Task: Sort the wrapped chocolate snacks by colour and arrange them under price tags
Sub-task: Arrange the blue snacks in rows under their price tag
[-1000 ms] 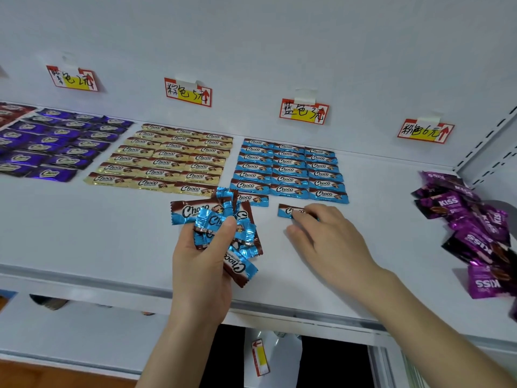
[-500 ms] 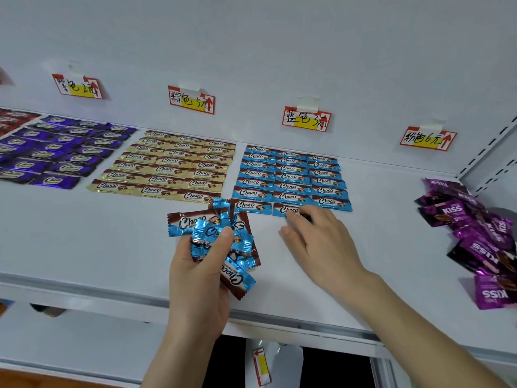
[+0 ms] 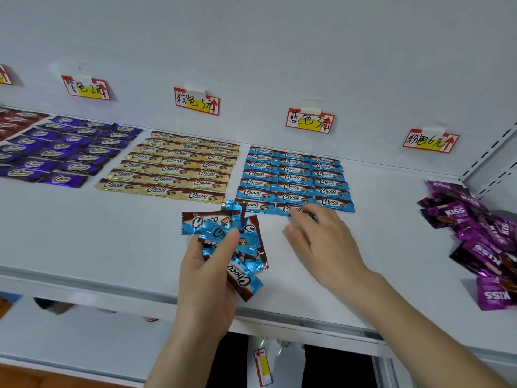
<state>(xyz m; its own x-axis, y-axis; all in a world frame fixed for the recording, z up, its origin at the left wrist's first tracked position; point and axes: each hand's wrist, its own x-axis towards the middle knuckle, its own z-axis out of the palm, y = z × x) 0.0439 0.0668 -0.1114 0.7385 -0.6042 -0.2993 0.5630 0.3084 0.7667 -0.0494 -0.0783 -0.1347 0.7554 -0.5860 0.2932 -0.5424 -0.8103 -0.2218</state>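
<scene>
Fingers of the left hand [image 3: 207,278] clasp a bunch of blue Choco bars [image 3: 202,224]; extended fingers of the right hand [image 3: 321,245] press one blue Choco bar [image 3: 287,210] lying beneath them.

- Blue snack [image 3: 286,210], front row: right part hidden under the right hand [image 3: 321,242]; only the "C" of its print shows.
- Bunch [image 3: 223,233] in the left hand [image 3: 207,275]: wrappers overlap and the thumb covers the middle; count cannot be told.
- Kiss pile [image 3: 486,242]: cut by the right edge; full extent not visible.
- Dark red snacks [image 3: 16,120] and purple snacks [image 3: 56,152]: both run off the left edge.
- Far-left tag [image 3: 4,75]: mostly out of frame, unreadable.
- Second tag [image 3: 85,87]: first character blurred.
- Small tag [image 3: 262,366] below the shelf [image 3: 112,247]: writing too small to read.
- Dark shapes [image 3: 53,305] under the shelf lip: not identifiable.
- Fine print on wrappers: too small.
</scene>
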